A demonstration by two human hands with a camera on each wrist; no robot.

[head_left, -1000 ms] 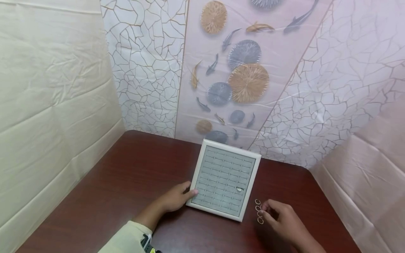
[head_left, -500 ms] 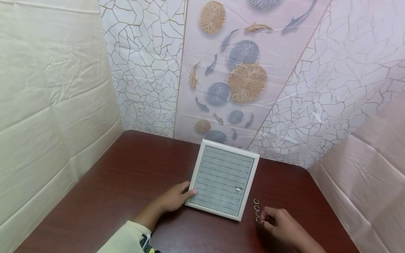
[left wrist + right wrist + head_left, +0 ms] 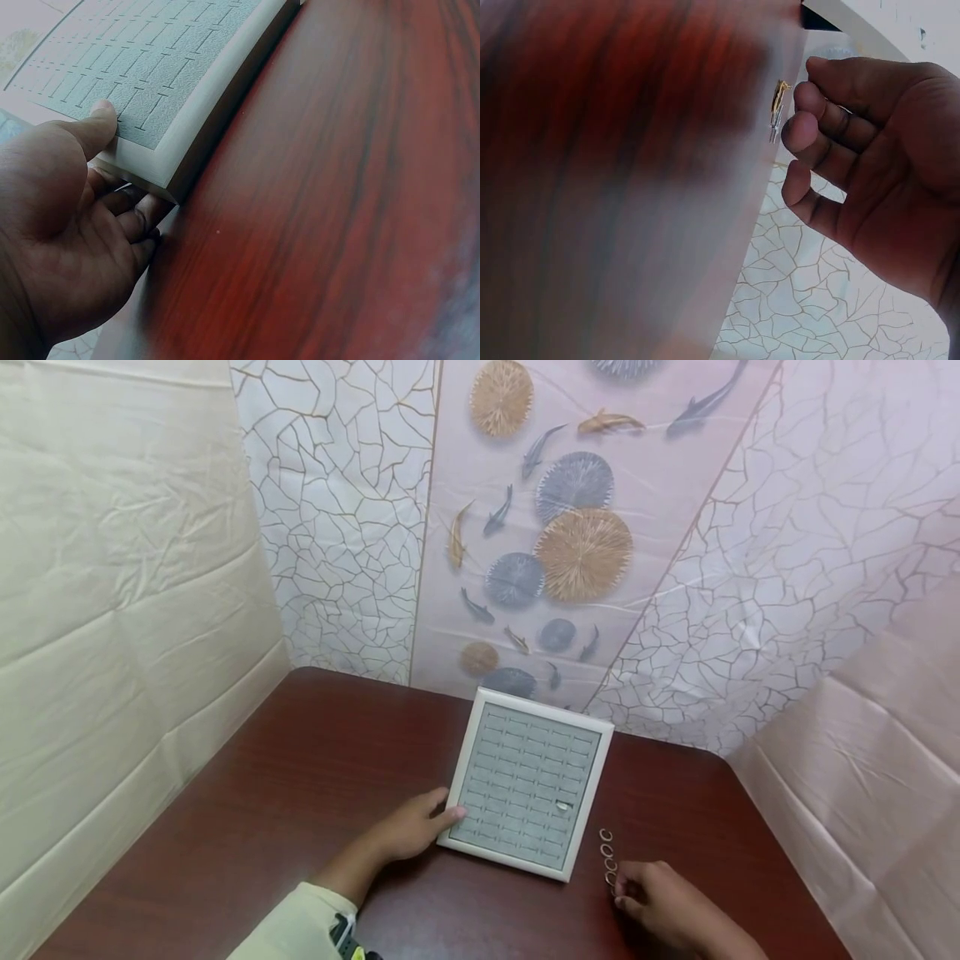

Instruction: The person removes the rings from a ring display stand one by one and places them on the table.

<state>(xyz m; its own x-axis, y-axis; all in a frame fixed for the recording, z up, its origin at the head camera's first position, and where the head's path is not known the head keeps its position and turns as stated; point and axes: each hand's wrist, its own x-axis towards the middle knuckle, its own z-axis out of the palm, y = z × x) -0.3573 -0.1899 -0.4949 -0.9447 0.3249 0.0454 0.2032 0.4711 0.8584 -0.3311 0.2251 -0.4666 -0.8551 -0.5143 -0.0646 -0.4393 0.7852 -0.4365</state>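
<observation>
A white-framed ring display tray with a grey slotted pad stands tilted on the table. My left hand grips its lower left side; in the left wrist view the thumb lies over the frame and the other fingers are underneath. One slot toward the right holds a small whitish piece, too small to make out. Right of the tray, several rings lie in a row. My right hand is at the near end of that row, its loosely bent fingertips beside the rings. No ring shows between them.
The dark red wooden table extends around the tray. Patterned cloth hangs behind it, with plain cream cloth at the left and a pinkish cloth at the right.
My right hand has moved down along the row of rings toward the near end. The left hand and the tray stay in place, apart from a slight shift of the view.
</observation>
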